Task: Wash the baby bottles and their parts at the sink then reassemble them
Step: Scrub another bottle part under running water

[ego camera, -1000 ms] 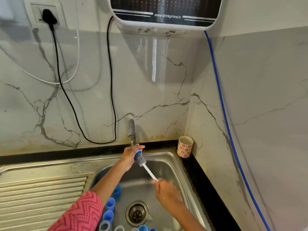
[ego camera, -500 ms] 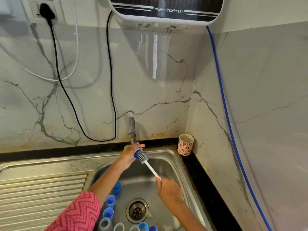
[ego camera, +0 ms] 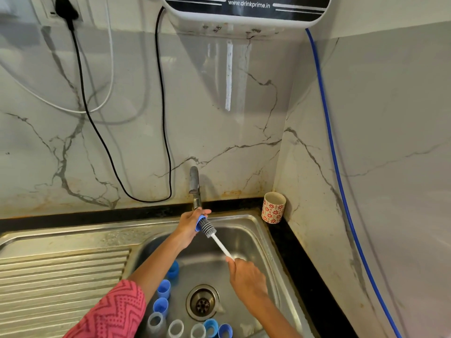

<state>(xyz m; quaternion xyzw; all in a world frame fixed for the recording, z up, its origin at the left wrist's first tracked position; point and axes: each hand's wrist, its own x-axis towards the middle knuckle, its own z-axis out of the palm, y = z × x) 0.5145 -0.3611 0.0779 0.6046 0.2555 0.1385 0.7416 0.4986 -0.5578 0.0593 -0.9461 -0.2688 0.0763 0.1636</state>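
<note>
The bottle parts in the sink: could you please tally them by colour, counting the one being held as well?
Blue parts lying in the basin: 5
Blue part gripped by the left hand, against the bottle brush: 1
Clear or greyish parts lying in the basin: 3
Total: 9

Bright, even daylight-like light; sharp centre, bent edges.

Beyond the left hand (ego camera: 189, 226), where it pinches a blue part (ego camera: 199, 223), the marble wall (ego camera: 136, 132) carries a pale vertical glare streak and a soft grey shadow under the purifier (ego camera: 246, 8). Below the grip, the sink (ego camera: 253, 237) gives dull sheen, with a dark shadow along its left inner wall beside the forearm. Wide-angle distortion curves the blue hose (ego camera: 332, 142) to the right of the grip and the counter line. Hands and brush (ego camera: 207, 229) look crisp; the far corners soften slightly.
</note>
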